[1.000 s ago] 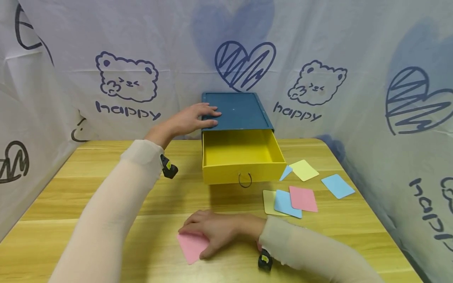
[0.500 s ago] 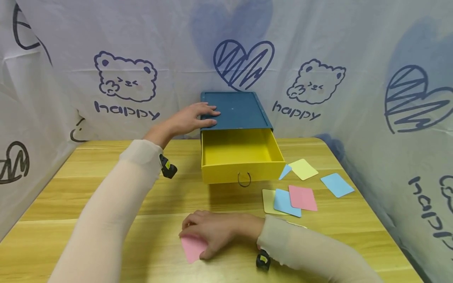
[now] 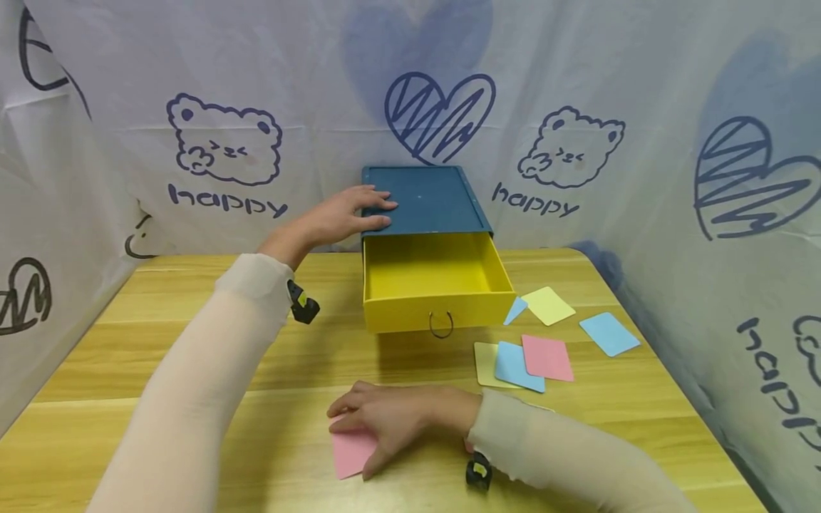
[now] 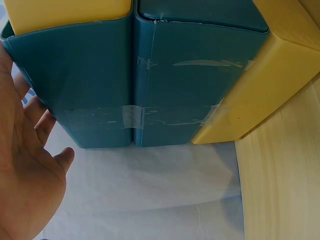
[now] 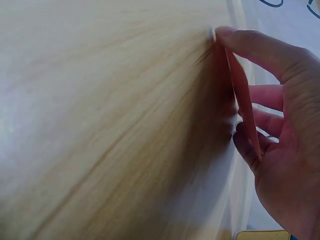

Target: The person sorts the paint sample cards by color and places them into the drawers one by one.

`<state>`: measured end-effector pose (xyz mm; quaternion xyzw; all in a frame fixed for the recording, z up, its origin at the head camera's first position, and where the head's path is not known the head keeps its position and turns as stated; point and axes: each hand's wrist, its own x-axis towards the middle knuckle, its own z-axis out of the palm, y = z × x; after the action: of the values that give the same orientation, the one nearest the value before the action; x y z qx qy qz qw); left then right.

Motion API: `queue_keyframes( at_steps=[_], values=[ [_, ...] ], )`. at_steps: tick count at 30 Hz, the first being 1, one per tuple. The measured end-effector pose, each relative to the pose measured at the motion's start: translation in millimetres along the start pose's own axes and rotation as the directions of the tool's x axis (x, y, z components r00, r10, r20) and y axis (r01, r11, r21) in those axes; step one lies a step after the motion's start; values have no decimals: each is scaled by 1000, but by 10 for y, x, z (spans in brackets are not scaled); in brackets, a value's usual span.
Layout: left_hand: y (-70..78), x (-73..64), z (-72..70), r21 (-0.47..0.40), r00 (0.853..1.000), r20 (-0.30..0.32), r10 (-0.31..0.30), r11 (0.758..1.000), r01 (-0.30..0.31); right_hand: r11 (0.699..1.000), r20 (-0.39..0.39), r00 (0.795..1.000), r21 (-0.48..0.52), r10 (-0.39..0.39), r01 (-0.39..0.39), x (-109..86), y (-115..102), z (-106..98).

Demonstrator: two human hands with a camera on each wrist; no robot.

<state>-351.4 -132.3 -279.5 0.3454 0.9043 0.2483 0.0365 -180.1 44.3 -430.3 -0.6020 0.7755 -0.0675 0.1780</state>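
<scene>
My left hand (image 3: 355,208) rests on the left part of the top of a blue drawer box (image 3: 432,203), fingers extended. Below that top, a yellow drawer (image 3: 442,313) with a small ring handle stands pulled out, with nothing visible in it. In the left wrist view, the hand (image 4: 30,165) lies against one of two dark teal casings (image 4: 195,70) joined by clear tape. Near the front of the table, my right hand (image 3: 391,424) holds a pink card (image 3: 353,454). In the right wrist view, that card (image 5: 242,95) stands tilted and slightly bent between thumb and fingers.
Right of the drawer lie an overlapping yellow card (image 3: 484,367), blue card (image 3: 516,367) and pink card (image 3: 548,358). Farther off are a yellow card (image 3: 549,306) and a blue card (image 3: 609,333). More cards are partly hidden by the drawer and right sleeve. A printed curtain (image 3: 321,85) surrounds the wooden table (image 3: 141,342).
The pink card under the right hand has turned slightly, and the fingers have shifted a little over its upper edge. The left hand stays on the box.
</scene>
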Motion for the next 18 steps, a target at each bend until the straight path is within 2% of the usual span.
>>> queue_keyframes(
  at_steps=[5,9,18],
  values=[
    [-2,-9,-2,1,1000,-2,4,1000,-4,1000,-7,1000,9,-11,11,-40,-18,-15],
    [0,-8,-1,7,1000,3,1,1000,-1,999,-48,998,1,-43,44,-105,-69,-70],
    [-17,3,-9,14,1000,16,3,1000,-4,989,-165,975,-28,-149,146,-326,-191,-408]
  ],
)
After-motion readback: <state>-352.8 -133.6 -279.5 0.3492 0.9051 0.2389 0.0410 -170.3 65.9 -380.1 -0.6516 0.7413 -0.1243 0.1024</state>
